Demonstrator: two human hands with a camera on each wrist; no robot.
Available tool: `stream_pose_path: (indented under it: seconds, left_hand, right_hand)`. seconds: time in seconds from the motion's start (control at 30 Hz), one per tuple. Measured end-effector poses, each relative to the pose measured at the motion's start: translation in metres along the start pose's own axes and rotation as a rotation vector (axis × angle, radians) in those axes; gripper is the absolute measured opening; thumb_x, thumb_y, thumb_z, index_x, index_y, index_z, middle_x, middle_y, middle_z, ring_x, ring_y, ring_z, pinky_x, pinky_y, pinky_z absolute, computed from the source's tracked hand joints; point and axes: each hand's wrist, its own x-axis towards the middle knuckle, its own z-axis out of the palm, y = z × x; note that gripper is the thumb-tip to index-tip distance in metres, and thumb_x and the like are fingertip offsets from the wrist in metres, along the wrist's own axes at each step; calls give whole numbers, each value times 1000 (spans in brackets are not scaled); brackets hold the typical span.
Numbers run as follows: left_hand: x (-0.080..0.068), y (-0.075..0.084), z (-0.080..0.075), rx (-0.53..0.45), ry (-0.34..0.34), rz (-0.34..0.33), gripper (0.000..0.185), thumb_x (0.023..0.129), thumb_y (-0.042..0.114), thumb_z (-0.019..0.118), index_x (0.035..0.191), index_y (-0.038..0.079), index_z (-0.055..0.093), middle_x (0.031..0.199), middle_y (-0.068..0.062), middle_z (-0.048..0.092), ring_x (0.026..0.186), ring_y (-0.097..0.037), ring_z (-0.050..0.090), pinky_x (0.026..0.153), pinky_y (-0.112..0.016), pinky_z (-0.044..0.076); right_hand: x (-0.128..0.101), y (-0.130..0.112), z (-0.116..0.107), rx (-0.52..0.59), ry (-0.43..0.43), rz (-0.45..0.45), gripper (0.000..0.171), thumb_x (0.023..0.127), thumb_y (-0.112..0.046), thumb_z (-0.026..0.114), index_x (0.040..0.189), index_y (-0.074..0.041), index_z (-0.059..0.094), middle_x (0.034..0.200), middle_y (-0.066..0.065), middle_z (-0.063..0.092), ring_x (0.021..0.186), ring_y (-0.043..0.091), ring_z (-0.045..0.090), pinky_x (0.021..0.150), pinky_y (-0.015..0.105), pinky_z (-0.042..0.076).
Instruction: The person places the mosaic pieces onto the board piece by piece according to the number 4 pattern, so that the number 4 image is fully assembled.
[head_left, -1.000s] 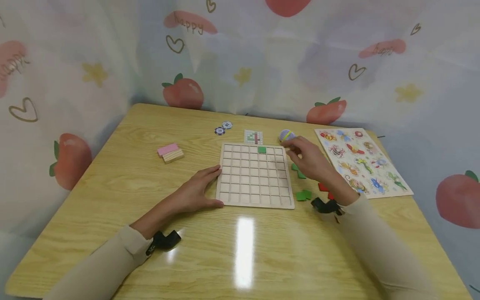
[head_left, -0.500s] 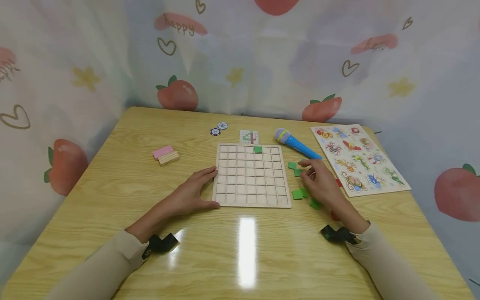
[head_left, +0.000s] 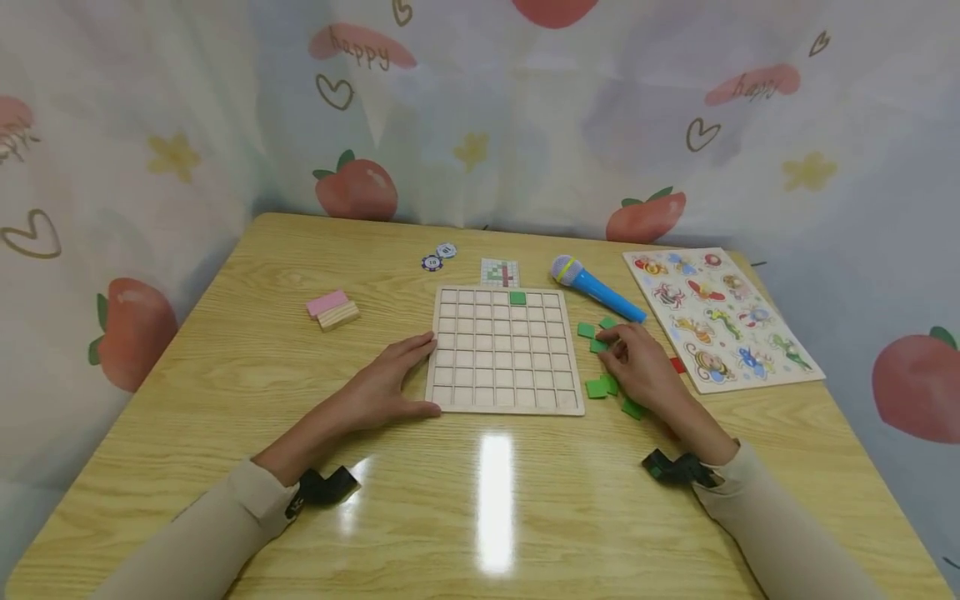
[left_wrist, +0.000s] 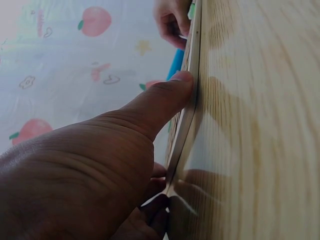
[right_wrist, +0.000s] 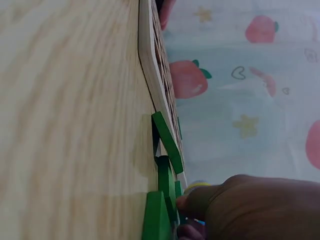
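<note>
One wooden tabletop [head_left: 225, 375]: pale yellow, boldly grained and glossy, it carried a white streak of reflected light [head_left: 495, 504] along its near half.

Backdrop sheeting [head_left: 555, 167]: pastel and creased, it rose behind the table and along its sides, printed with red fruit, yellow flowers, brown hearts and the word "happy."

Grid board [head_left: 504, 360]: square, light wood, seven rows of seven shallow cells, it lay flat near the middle of the table. A green tile [head_left: 517, 298] sat in the far row, fifth cell from the left.

Loose green tiles [head_left: 597, 389]: flat, smooth-edged squares, they lay scattered just right of the board, some overlapping; a red tile [head_left: 678, 365] showed beyond the right hand [head_left: 637, 362].

Hands: well apart. The left hand [head_left: 382, 383] was spread at the board's left edge, thumb at the near corner. The right hand's bent fingers reached a loose green tile; whether they pinched it could not be told.

Far side: a gridded pattern card [head_left: 499, 272] lay just behind the board, two chips [head_left: 431, 263] left of it, a blue microphone [head_left: 603, 293] right.

Table's right: an insect-picture board [head_left: 727, 354].

Table's left: a pink block [head_left: 327, 303] touched wooden blocks [head_left: 338, 317].
</note>
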Motion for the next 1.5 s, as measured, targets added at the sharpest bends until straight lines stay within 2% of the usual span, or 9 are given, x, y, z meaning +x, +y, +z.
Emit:
stream_pose_path:
  seconds: [0.23,0.5,0.7,0.87,1.03,1.13,1.3,1.4,1.5]
  left_hand:
    - [5,2,5,-10,-19,25,108,85,44,91,168,7,33,179,-9,25,165,-37,25,130,-58,30]
    - [15,5,9,-2,-32,48,107,86,45,90,168,8,32,179,-8,25,165,-36,25,131,-56,30]
    - [22,7,12,-22,-57,62,108,86,47,89,169,9,30,180,-6,23,166,-34,23,132,-56,29]
    - [24,11,11,-18,-56,63,108,86,45,89,168,8,31,180,-7,23,166,-35,23,132,-56,29]
    - [25,14,8,-19,-54,68,108,86,44,90,168,7,32,180,-8,23,166,-35,24,132,-56,29]
    - [25,13,8,-20,-51,68,108,86,45,90,168,7,32,180,-7,24,166,-35,24,132,-56,29]
    - [17,8,8,-15,-35,36,109,85,48,89,169,9,31,180,-7,23,166,-36,23,131,-57,29]
    - [8,2,7,-5,-31,14,110,86,50,88,169,10,30,180,-7,22,166,-36,22,131,-59,29]
    - [1,-2,1,7,-19,5,109,87,50,87,169,10,29,180,-7,21,166,-37,22,130,-60,30]
  right_hand:
    - [6,-24,-8,52,31,-107,21,102,-10,72,123,-6,73,108,14,64,84,19,56,71,27,47]
    - [58,-69,1,-20,-162,-253,14,103,-11,71,115,-7,76,117,14,64,90,20,62,75,33,54]
    - [88,-77,15,-49,-272,-233,16,106,-14,67,118,-6,73,117,15,62,94,23,62,82,38,55]
    - [103,-79,20,-61,-288,-224,14,106,-13,67,116,-6,73,117,16,63,97,26,64,84,41,56]
    - [111,-77,17,-61,-320,-242,11,104,-9,67,112,-4,74,113,17,65,91,25,65,79,40,55]
    - [112,-77,11,-55,-353,-272,16,104,-8,66,114,-2,78,115,18,67,91,26,65,79,40,55]
    - [98,-79,-1,-34,-373,-338,29,107,-7,63,133,-3,73,136,17,65,107,29,69,90,46,59]
    - [72,-77,-8,58,-287,-321,32,107,-8,63,138,-9,71,140,12,66,111,26,69,94,45,61]
    - [36,-71,-16,179,-133,-295,30,107,-10,64,135,-15,72,135,6,70,105,15,67,92,32,60]
